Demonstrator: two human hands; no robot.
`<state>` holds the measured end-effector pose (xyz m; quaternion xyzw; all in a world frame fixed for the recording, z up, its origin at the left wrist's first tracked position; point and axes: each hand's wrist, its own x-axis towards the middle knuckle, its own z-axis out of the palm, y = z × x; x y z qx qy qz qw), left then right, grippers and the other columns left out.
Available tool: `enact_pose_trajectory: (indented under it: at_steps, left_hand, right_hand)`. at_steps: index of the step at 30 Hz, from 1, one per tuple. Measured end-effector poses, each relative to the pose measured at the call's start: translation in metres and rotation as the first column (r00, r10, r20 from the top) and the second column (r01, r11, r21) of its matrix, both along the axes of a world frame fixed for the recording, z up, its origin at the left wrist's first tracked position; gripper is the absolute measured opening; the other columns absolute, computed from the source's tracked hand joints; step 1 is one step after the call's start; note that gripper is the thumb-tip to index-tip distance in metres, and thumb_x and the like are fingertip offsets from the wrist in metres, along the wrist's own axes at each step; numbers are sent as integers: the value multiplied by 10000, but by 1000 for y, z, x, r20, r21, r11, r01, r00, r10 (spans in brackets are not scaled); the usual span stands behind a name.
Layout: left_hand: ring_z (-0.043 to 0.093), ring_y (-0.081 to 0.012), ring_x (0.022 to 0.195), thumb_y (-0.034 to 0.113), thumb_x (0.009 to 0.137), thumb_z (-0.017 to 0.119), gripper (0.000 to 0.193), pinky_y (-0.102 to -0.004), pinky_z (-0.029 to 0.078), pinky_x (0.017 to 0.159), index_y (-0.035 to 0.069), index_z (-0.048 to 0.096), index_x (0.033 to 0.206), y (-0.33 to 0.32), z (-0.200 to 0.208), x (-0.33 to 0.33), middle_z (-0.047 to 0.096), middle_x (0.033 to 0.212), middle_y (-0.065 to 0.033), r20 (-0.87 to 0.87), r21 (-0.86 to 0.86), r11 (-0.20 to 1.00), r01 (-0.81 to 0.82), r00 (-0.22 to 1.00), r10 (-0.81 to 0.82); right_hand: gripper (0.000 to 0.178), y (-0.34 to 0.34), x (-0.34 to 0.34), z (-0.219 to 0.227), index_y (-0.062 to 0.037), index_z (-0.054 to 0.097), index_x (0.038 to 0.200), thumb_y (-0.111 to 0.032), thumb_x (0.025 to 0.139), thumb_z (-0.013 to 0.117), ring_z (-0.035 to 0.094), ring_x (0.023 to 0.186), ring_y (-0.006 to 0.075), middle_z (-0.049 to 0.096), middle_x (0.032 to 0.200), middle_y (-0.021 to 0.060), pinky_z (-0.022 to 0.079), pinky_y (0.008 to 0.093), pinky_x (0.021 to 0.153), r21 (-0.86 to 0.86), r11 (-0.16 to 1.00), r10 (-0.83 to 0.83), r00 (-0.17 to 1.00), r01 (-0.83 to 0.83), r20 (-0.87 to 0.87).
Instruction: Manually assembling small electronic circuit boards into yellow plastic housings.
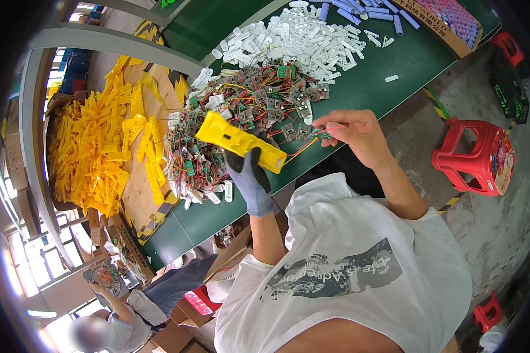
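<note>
My left hand [250, 182], in a grey glove with dark fingers, grips a long yellow plastic casing [232, 138] above the green table. The casing is tilted, and thin red and yellow wires [300, 153] run from its right end toward my right hand. Bare, my right hand [362, 138] pinches those wires beside a small green circuit board [320, 135], thumb and fingertips together. Just beyond both hands lies a tangled heap of wired circuit boards [259, 97]. Part of the left fingers is hidden behind the casing.
White plastic pieces [294, 41] are piled behind the boards; purple cylinders [380, 13] and a carton of them [433, 20] lie farther back. On the left, yellow casings [88, 153] overflow a box. A red stool [471, 156] stands right. Another person [126, 323] is lower left.
</note>
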<state>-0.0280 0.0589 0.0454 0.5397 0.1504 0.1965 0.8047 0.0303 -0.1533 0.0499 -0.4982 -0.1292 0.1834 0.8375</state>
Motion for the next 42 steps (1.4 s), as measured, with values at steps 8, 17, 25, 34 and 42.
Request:
enact_pose_trajectory:
  at_steps: [8, 17, 25, 34, 42]
  left_hand:
    - [631, -221, 898, 84, 769, 561, 607, -324, 530, 761, 33, 399, 1352, -29, 9, -11, 593, 1071, -116, -42, -172, 937, 304, 948, -315]
    - [633, -167, 767, 319, 981, 438, 450, -296, 539, 639, 41, 407, 1334, -39, -1, -10, 594, 1006, -97, -79, -50, 967, 249, 964, -252]
    - [627, -149, 675, 299, 1003, 414, 298, -293, 526, 569, 44, 498, 1132, -46, 2, -6, 591, 857, -59, -148, -84, 962, 261, 951, -271]
    - [614, -144, 698, 296, 1019, 375, 310, -282, 510, 611, 30, 510, 1103, -46, -14, -8, 593, 844, -69, -183, 121, 973, 197, 968, -173]
    - [589, -111, 700, 261, 1012, 421, 265, -267, 483, 582, 20, 518, 1068, -47, -13, -7, 575, 828, -46, -146, 136, 959, 250, 962, -230]
  right_hand:
    - [224, 35, 23, 17, 29, 688, 913, -191, 904, 646, 621, 626, 70, 676, 713, 55, 473, 205, 533, -251, 957, -94, 971, 149, 220]
    - [177, 56, 23, 7, 5, 670, 847, -171, 861, 682, 601, 559, 153, 640, 692, 90, 458, 251, 514, -282, 845, -188, 745, 455, 640]
    - [173, 52, 22, 0, 8, 665, 841, -164, 860, 681, 615, 582, 172, 651, 726, 101, 468, 265, 530, -232, 867, -213, 750, 440, 626]
    - [120, 51, 20, -5, 24, 662, 830, -93, 850, 681, 593, 607, 119, 659, 734, 77, 465, 249, 558, -214, 876, -232, 768, 431, 596]
    - [161, 51, 19, -7, 2, 670, 843, -157, 843, 699, 630, 596, 165, 668, 730, 99, 481, 265, 544, -232, 862, -215, 741, 450, 636]
